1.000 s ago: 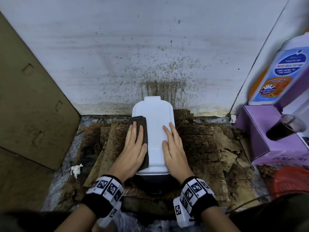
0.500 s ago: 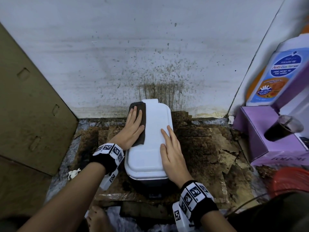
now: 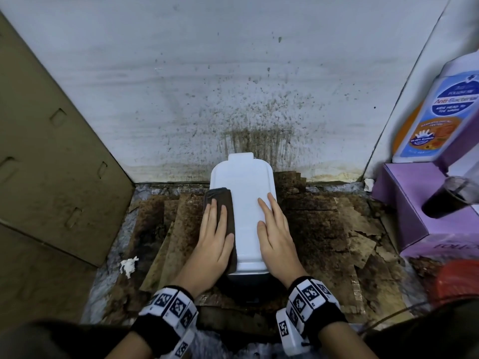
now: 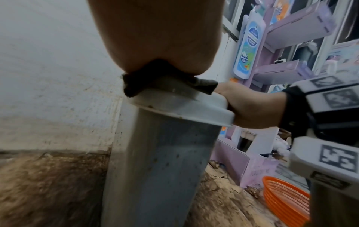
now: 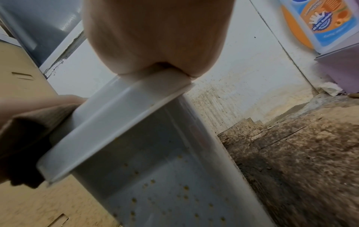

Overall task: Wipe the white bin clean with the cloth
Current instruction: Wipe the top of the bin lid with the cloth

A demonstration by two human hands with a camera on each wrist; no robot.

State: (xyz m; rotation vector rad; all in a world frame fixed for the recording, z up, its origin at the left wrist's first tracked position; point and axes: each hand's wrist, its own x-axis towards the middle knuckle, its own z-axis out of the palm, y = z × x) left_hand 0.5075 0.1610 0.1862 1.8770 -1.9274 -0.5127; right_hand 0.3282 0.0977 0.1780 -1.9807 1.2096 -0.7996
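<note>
A tall white bin [image 3: 245,211] with a flat white lid stands on the dirty floor against the stained wall; its grey speckled side [image 4: 161,169] [image 5: 155,176] shows in both wrist views. A dark brown cloth [image 3: 225,203] [image 4: 202,84] [image 5: 21,135] lies along the lid's left edge. My left hand [image 3: 215,229] presses flat on the cloth with straight fingers. My right hand [image 3: 274,226] lies flat on the lid's right edge, fingers straight; its heel [image 4: 250,107] shows beyond the rim in the left wrist view.
A cardboard panel [image 3: 51,151] leans at the left. Purple boxes [image 3: 420,203], a wash bottle [image 3: 438,112] and a dark cup [image 3: 448,200] stand at the right. An orange basket [image 4: 285,199] sits at the near right. Torn cardboard [image 3: 337,229] and a white scrap [image 3: 128,265] lie on the floor.
My left hand slid the cloth to the lid's far left corner, then drew it back toward me along the left edge. My right hand stayed on the right edge.
</note>
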